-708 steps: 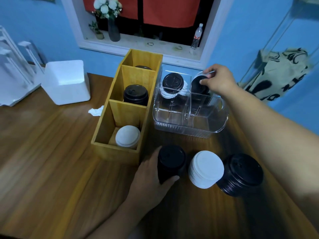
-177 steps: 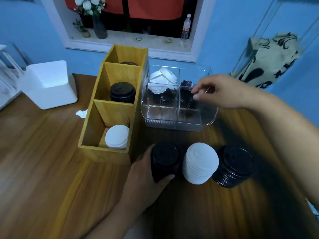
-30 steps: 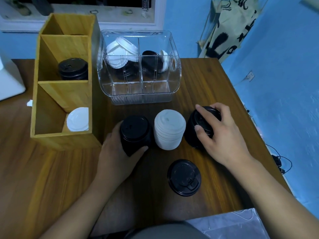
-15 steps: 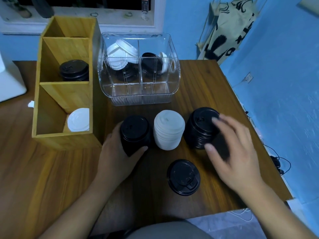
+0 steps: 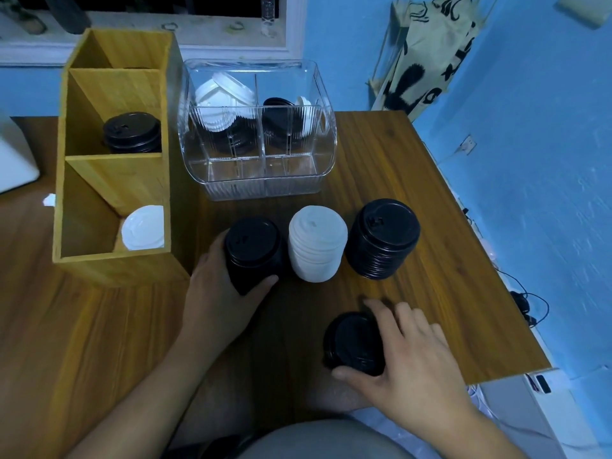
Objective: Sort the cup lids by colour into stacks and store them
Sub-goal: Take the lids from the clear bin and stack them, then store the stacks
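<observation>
Three lid stacks stand in a row on the wooden table (image 5: pixel 414 180): a small black stack (image 5: pixel 253 250), a white stack (image 5: pixel 316 246) and a larger black stack (image 5: pixel 382 238). My left hand (image 5: pixel 218 293) grips the small black stack from its left and front. A single black lid (image 5: pixel 351 342) lies flat near the table's front edge. My right hand (image 5: pixel 407 356) lies over its right side, thumb at the near rim and fingers spread over the far rim. The clear bin (image 5: pixel 261 180) holds loose white and black lids.
A wooden divided box (image 5: pixel 116 160) stands at the left, with a black stack (image 5: pixel 132 132) in its middle compartment and a white lid (image 5: pixel 144 228) in the near one. The table's right edge drops to a blue wall and cables. A white box sits far left.
My right hand has left the larger black stack and come back toward me onto the single black lid. My left hand and the three stacks have stayed put.
</observation>
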Tool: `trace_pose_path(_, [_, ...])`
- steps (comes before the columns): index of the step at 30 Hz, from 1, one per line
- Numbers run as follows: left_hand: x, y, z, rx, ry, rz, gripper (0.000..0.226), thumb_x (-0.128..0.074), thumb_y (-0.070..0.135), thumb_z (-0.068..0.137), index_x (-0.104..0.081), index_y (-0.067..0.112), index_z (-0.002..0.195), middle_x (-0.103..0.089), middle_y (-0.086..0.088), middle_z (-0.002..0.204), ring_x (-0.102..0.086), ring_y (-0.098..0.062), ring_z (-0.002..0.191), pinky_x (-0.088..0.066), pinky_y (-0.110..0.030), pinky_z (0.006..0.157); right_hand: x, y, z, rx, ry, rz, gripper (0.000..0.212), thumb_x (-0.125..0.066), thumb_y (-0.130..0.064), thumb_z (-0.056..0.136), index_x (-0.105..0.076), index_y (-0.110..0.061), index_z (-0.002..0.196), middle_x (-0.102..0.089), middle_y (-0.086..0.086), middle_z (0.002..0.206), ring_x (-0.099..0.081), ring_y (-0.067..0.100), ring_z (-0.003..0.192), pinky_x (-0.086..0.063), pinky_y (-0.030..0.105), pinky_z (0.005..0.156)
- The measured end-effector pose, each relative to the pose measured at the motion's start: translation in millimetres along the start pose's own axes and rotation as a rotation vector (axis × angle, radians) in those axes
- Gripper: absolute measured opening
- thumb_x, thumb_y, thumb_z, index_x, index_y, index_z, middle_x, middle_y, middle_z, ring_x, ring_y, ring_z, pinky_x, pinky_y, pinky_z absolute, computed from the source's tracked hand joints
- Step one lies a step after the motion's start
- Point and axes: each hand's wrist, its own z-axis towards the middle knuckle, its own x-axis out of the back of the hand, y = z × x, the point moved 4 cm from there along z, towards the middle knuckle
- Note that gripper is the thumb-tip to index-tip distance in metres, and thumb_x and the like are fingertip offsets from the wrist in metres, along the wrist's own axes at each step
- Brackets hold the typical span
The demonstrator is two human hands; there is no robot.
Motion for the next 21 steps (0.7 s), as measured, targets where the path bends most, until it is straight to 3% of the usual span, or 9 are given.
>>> trace_pose_path(2, [0,-1,0,0.000,-0.001,-0.009,0.102,-0.085,0.051,0.071,-0.028,0.027,0.153,-0.047,0.004,0.150,-0.043,-0.019,0.138,-0.036,-0.035,0.108,5,3,1,0.142,-0.087,0.121,0.087,-0.053,-0.080,0.080,-0.036,-0.034,0.152,-0.035,-0.016,0.141,-0.039,0.008,0.128,-0.043,0.039,0.103])
trace_pose_path(3, [0,-1,0,-0.005,-0.001,-0.006,0.102,-0.085,0.052,0.071,-0.028,0.027,0.153,-0.047,0.004,0.150,-0.043,-0.019,0.138,-0.036,-0.034,0.108,7,5,3,0.216,-0.187,0.210,0.086,-0.062,-0.066,0.081,-0.029,-0.037,0.155,-0.020,-0.021,0.155,-0.024,0.004,0.143,-0.034,0.039,0.116])
trace_pose_path(5, [1,0,0,-0.013,0.001,-0.003,0.102,-0.085,0.051,0.072,-0.029,0.026,0.153,-0.048,0.003,0.150,-0.044,-0.019,0.137,-0.036,-0.034,0.107,10,8,9,0.338,-0.343,0.301,0.089,-0.067,-0.044,0.076,-0.028,-0.040,0.156,-0.006,-0.025,0.164,-0.006,0.005,0.154,-0.016,0.031,0.123])
trace_pose_path(8, [2,1,-2,-0.023,0.008,-0.016,0.097,-0.087,0.045,0.073,-0.033,0.026,0.150,-0.051,0.001,0.145,-0.047,-0.015,0.130,-0.035,-0.023,0.103,1,12,15,0.405,-0.292,0.202,0.079,-0.068,-0.051,0.079,-0.039,-0.039,0.151,-0.032,-0.026,0.154,-0.028,0.001,0.145,-0.030,0.035,0.118])
trace_pose_path(10, [3,2,-3,-0.034,0.000,-0.039,0.089,-0.089,0.038,0.074,-0.037,0.026,0.145,-0.055,0.001,0.136,-0.045,-0.002,0.114,-0.029,-0.004,0.088,-4,12,18,0.322,-0.142,0.136,0.077,-0.063,-0.071,0.081,-0.047,-0.033,0.147,-0.044,-0.016,0.139,-0.044,0.009,0.126,-0.046,0.039,0.102])
trace_pose_path(12, [3,2,-3,-0.036,-0.004,-0.050,0.086,-0.089,0.036,0.074,-0.039,0.026,0.144,-0.056,0.002,0.133,-0.039,0.007,0.105,-0.026,0.000,0.080,-7,11,21,0.194,-0.009,0.122,0.084,-0.056,-0.080,0.081,-0.051,-0.025,0.143,-0.046,-0.008,0.130,-0.047,0.016,0.116,-0.048,0.037,0.097])
trace_pose_path(16, [5,4,-5,-0.040,0.008,-0.064,0.085,-0.089,0.035,0.073,-0.043,0.022,0.143,-0.054,0.009,0.123,-0.046,0.000,0.107,-0.028,-0.003,0.084,-18,8,15,0.206,-0.005,0.280,0.079,-0.066,-0.063,0.084,-0.047,-0.022,0.148,-0.037,-0.009,0.153,-0.034,0.015,0.142,-0.035,0.043,0.114])
trace_pose_path(19, [5,4,-3,-0.044,0.010,-0.073,0.085,-0.089,0.036,0.073,-0.043,0.022,0.143,-0.046,0.017,0.117,-0.040,0.009,0.103,-0.028,0.005,0.081,-17,10,11,0.254,0.027,0.420,0.066,-0.075,-0.051,0.083,-0.057,-0.024,0.140,-0.045,-0.013,0.149,-0.044,0.016,0.138,-0.045,0.046,0.107])
trace_pose_path(21, [3,2,-2,-0.042,0.012,-0.052,0.091,-0.088,0.041,0.073,-0.038,0.024,0.147,-0.052,0.012,0.129,-0.046,-0.002,0.119,-0.029,-0.004,0.095,0,10,13,0.259,0.076,0.553,0.062,-0.079,-0.052,0.080,-0.064,-0.025,0.133,-0.052,-0.014,0.144,-0.051,0.015,0.133,-0.046,0.040,0.107])
